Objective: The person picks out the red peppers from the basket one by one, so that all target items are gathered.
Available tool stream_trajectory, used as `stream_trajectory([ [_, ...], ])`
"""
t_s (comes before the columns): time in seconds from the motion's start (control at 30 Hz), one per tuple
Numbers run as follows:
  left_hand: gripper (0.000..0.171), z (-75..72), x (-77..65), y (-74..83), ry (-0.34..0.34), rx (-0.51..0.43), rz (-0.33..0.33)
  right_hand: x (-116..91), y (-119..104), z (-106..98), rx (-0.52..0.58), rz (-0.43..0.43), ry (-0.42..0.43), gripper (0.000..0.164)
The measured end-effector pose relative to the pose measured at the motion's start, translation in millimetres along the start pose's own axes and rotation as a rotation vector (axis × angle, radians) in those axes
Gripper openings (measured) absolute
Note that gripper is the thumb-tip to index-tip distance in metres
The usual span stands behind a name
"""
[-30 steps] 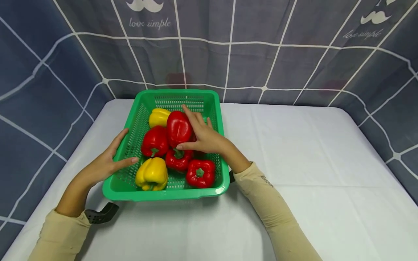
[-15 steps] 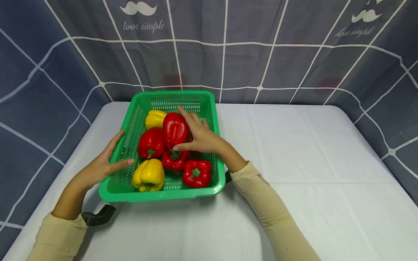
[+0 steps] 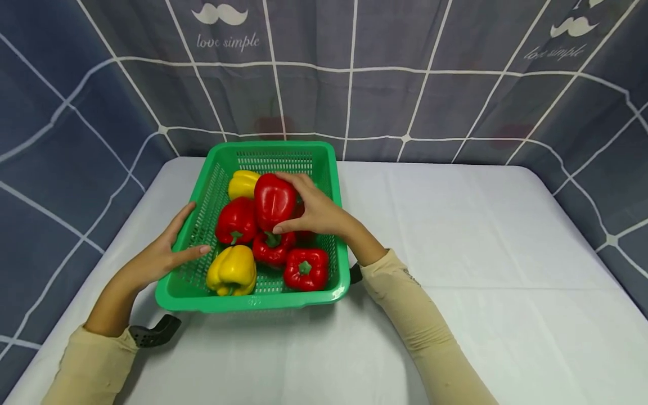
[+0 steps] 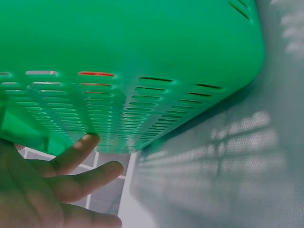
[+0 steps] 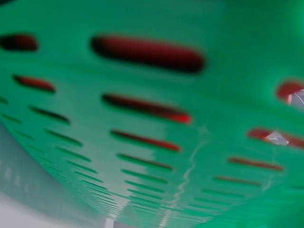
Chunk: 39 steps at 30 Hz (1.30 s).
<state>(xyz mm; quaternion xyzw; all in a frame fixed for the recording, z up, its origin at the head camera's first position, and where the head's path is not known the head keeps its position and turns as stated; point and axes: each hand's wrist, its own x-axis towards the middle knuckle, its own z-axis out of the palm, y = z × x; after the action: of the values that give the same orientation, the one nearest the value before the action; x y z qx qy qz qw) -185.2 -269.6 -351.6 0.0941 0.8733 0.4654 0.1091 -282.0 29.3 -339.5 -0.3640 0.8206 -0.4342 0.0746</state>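
Observation:
A green plastic basket [image 3: 255, 304] with slotted walls holds several red and yellow bell peppers. At its left side is my left hand [image 3: 158, 257], the thumb reaching over the rim and the other fingers outside. In the left wrist view those fingers [image 4: 92, 183] are spread and nearly straight, one tip against the slotted wall. My right hand [image 3: 321, 214] reaches in from the right and grips the topmost red bell pepper [image 3: 275, 201], thumb at its lower end and fingers round its far end. The right wrist view shows only the basket's slotted wall [image 5: 156, 85], with red behind the slots.
A yellow bell pepper [image 3: 233, 270] and a red bell pepper [image 3: 306, 270] lie near the front of the basket. Under it spreads a white cloth-covered table [image 3: 455, 270]. A grey checked curtain [image 3: 385, 101] encloses the back and both sides.
My right hand's fingers have drawn in from a raised spread onto the top red bell pepper. The left hand keeps its place at the basket's side. The head view shifted slightly.

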Motion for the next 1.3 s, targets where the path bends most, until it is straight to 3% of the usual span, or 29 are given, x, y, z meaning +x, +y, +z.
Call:
stream_trajectory([
  [0.57,0.092,-0.6,8.4,2.6,-0.011,0.004,-0.009,-8.4,-0.6,-11.7,0.016,-0.010,0.039,0.091],
  [1.03,0.089,0.1,3.2,1.7,-0.008,0.005,-0.004,-18.0,4.8,-43.5,0.099,0.006,0.103,0.090],
  [1.3,0.091,-0.9,-0.1,0.3,-0.006,0.008,0.000,-26.7,7.8,-60.5,0.090,0.031,0.149,0.089],
])
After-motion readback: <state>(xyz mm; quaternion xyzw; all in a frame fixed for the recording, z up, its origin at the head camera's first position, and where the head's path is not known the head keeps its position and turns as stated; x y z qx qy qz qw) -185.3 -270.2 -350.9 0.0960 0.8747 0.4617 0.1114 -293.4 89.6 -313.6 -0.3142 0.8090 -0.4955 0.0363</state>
